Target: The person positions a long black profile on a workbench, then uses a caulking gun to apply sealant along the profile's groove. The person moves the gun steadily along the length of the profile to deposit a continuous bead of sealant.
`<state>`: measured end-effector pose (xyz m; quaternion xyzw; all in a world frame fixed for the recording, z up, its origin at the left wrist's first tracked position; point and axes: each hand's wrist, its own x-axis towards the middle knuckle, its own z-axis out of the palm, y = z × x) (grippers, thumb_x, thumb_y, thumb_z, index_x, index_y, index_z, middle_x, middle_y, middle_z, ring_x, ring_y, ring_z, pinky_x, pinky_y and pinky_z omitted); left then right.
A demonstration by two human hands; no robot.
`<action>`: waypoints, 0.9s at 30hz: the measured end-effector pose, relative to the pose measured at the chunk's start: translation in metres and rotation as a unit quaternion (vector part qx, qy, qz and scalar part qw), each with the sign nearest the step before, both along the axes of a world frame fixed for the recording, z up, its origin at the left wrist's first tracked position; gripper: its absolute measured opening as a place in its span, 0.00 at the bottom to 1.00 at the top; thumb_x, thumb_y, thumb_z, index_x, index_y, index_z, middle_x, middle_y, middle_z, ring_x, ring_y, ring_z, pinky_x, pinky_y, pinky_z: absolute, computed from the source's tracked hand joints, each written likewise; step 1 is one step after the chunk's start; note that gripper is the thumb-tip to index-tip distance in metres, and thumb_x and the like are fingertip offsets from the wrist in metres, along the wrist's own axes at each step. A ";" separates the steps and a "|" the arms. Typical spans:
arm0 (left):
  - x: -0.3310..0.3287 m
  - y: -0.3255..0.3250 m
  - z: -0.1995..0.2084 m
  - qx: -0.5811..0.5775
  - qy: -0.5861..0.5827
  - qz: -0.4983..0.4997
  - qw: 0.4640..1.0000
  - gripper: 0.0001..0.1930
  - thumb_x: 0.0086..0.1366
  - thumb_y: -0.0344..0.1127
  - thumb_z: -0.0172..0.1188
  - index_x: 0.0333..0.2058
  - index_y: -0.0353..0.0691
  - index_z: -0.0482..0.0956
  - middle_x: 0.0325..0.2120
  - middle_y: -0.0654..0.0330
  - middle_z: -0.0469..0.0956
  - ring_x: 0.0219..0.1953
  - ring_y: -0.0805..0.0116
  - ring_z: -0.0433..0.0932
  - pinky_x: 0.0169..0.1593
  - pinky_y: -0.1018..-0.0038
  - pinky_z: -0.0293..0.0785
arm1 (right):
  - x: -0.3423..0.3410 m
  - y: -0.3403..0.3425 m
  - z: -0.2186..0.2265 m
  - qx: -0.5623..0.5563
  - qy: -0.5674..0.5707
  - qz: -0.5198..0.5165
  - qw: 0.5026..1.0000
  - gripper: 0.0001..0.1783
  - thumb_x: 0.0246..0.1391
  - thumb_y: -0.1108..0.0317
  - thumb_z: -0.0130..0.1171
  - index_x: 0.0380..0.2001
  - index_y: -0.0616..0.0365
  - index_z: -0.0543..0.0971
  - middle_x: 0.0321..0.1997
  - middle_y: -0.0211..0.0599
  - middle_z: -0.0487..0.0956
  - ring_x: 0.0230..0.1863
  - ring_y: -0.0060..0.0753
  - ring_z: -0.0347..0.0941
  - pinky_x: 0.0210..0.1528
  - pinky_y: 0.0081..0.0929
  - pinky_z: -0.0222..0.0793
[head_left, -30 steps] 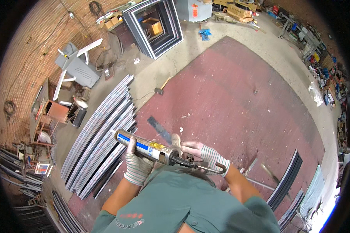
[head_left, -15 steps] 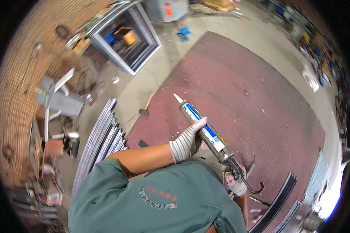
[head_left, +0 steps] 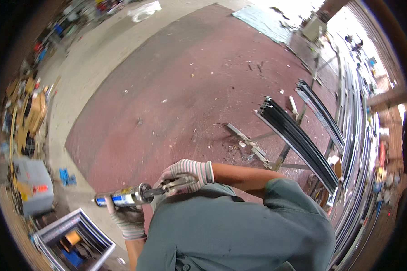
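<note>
A caulking gun with a blue-and-white cartridge lies nearly level in front of my body, its nozzle toward the left. My left hand, in a striped knit glove, supports the cartridge from below, one finger up along its side. At the rear end, my right hand in a matching glove is closed around the handle and trigger. Part of the right fingers is hidden behind the metal handle.
A dark red sheet covers much of the floor. Dark metal profiles rest on a stand at the right, with long bars beyond. Lower left are a metal window frame, a grey box and a blue scrap.
My view has swung to the right, bringing the profiles into fuller sight. The caulking gun has turned from slanting up-left to nearly level, and my right hand now shows around its handle.
</note>
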<state>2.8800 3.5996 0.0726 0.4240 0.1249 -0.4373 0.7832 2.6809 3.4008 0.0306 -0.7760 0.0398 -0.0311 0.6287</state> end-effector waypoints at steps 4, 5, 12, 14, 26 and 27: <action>0.044 -0.090 0.001 -0.014 -0.020 -0.096 0.995 0.32 0.64 0.58 0.65 0.52 0.36 0.72 0.46 0.51 0.79 0.47 0.56 0.81 0.50 0.59 0.84 | 0.017 -0.065 -0.006 -0.005 -0.043 -0.077 0.996 0.26 0.48 0.62 0.70 0.52 0.55 0.78 0.46 0.41 0.82 0.48 0.45 0.79 0.53 0.35 0.75; 0.051 -0.111 -0.001 0.025 -0.037 -0.111 0.993 0.32 0.66 0.60 0.62 0.53 0.35 0.72 0.46 0.51 0.79 0.47 0.57 0.81 0.50 0.61 0.83 | 0.016 -0.073 -0.008 0.040 -0.046 -0.107 0.992 0.28 0.46 0.62 0.69 0.52 0.54 0.77 0.46 0.42 0.81 0.48 0.47 0.78 0.53 0.37 0.75; 0.097 -0.302 -0.002 -0.003 0.000 -0.310 0.951 0.37 0.64 0.38 0.63 0.65 0.32 0.55 0.48 0.53 0.76 0.49 0.60 0.78 0.55 0.68 0.77 | 0.012 -0.167 -0.001 -0.118 0.055 -0.320 0.938 0.24 0.49 0.49 0.72 0.40 0.56 0.79 0.36 0.42 0.79 0.37 0.48 0.77 0.40 0.38 0.75; 0.099 -0.358 0.009 -0.045 0.020 -0.369 0.928 0.45 0.61 0.26 0.67 0.71 0.31 0.47 0.47 0.54 0.76 0.48 0.62 0.78 0.55 0.69 0.76 | 0.009 -0.186 0.010 -0.149 0.042 -0.374 0.914 0.23 0.48 0.49 0.71 0.38 0.56 0.79 0.32 0.41 0.79 0.34 0.49 0.77 0.39 0.38 0.75; 0.022 -0.651 0.020 0.003 -0.119 -0.537 0.835 0.23 0.65 0.61 0.62 0.45 0.47 0.77 0.38 0.58 0.82 0.36 0.64 0.83 0.37 0.66 0.83 | -0.066 -0.332 0.001 -0.248 -0.019 -0.540 0.804 0.25 0.44 0.47 0.68 0.38 0.53 0.76 0.33 0.38 0.75 0.38 0.51 0.75 0.38 0.42 0.72; 0.013 -0.669 0.018 -0.011 -0.143 -0.548 0.824 0.23 0.65 0.60 0.63 0.45 0.48 0.77 0.38 0.58 0.82 0.36 0.64 0.83 0.37 0.66 0.83 | -0.077 -0.344 0.002 -0.252 -0.014 -0.546 0.799 0.24 0.44 0.48 0.68 0.38 0.52 0.76 0.34 0.38 0.75 0.39 0.51 0.75 0.38 0.42 0.73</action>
